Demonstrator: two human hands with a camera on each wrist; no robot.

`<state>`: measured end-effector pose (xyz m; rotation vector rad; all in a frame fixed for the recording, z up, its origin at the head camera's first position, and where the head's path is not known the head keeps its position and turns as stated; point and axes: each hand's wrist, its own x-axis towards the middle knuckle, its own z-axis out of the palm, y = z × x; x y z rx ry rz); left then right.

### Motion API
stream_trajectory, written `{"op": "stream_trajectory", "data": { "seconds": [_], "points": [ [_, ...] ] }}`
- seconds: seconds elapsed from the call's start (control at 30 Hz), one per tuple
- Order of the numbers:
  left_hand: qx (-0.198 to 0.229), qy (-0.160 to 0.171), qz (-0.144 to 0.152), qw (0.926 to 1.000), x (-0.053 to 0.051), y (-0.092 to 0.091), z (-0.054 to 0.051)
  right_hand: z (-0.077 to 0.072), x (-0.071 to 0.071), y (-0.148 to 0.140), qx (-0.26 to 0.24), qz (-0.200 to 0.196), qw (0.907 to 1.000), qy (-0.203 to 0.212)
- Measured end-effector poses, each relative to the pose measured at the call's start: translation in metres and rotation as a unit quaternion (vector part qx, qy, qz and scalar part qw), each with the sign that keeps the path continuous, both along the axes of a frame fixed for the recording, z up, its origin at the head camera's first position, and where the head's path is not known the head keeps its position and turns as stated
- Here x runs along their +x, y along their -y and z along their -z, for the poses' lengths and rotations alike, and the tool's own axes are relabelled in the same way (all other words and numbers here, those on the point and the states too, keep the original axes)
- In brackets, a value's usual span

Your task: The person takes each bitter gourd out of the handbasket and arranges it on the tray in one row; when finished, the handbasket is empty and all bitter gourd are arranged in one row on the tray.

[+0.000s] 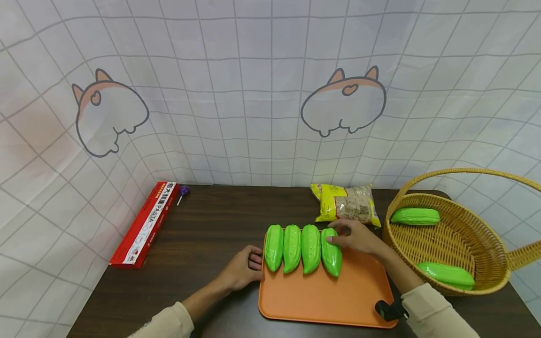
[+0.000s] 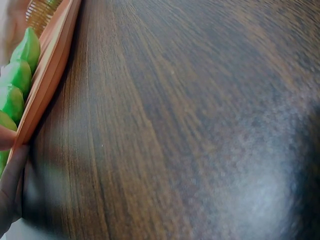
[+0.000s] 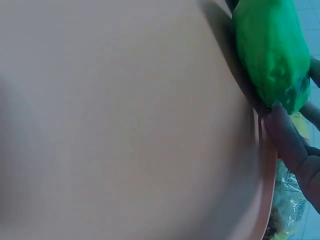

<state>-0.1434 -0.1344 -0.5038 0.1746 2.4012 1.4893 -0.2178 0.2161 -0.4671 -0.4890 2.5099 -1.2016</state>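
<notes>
Inspecting from a remote station, I take the orange tray (image 1: 317,300) as my landmark. Four glossy green ridged gourds (image 1: 310,249) lie side by side on the tray's far left portion, long axes running roughly near to far. I note chiefly the rightmost gourd (image 1: 331,256): its far end sits by the tray's far rim, and its tapered near end angles slightly right, so the gap to its neighbour widens toward the tray's near side.

I find the right hand (image 1: 357,236) the nearer one, reaching in over the tray's far right portion with thumb and fingers drawn narrow around that gourd's far end. The gourd lies to its left. Across the other three gourds, at the tray's left rim, the left hand (image 1: 242,268) has thumb and finger on either side of the edge; I judge this a hold, its firmness unverified.

Right of the tray, I record a woven basket (image 1: 448,244) containing two further gourds (image 1: 416,216). Behind the tray lies a yellow printed bag (image 1: 348,204).
</notes>
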Motion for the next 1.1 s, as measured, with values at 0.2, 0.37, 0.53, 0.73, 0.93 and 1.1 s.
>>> {"op": "stream_trajectory", "data": {
  "seconds": [0.2,0.37,0.53,0.73,0.93,1.1],
  "points": [
    [0.005,0.000,-0.002,1.0000,0.000,0.000,0.000,0.002,0.002,0.001,0.007,0.007,1.0000,0.000],
    [0.003,-0.004,-0.003,1.0000,0.000,0.000,-0.001,0.003,0.002,0.001,0.014,0.007,0.9999,0.001],
    [-0.001,-0.001,-0.003,1.0000,0.000,-0.001,0.000,-0.002,0.002,-0.001,0.024,0.013,0.9996,0.007],
    [-0.003,0.000,-0.002,1.0000,0.000,0.000,0.001,-0.010,0.002,-0.007,0.006,0.005,1.0000,0.005],
    [-0.003,0.001,0.000,1.0000,0.000,0.000,-0.001,-0.019,0.005,-0.017,-0.004,-0.014,0.9998,-0.013],
    [-0.001,0.002,-0.001,1.0000,0.001,0.000,-0.001,-0.030,0.009,-0.031,0.003,-0.027,0.9991,-0.034]
  ]
}}
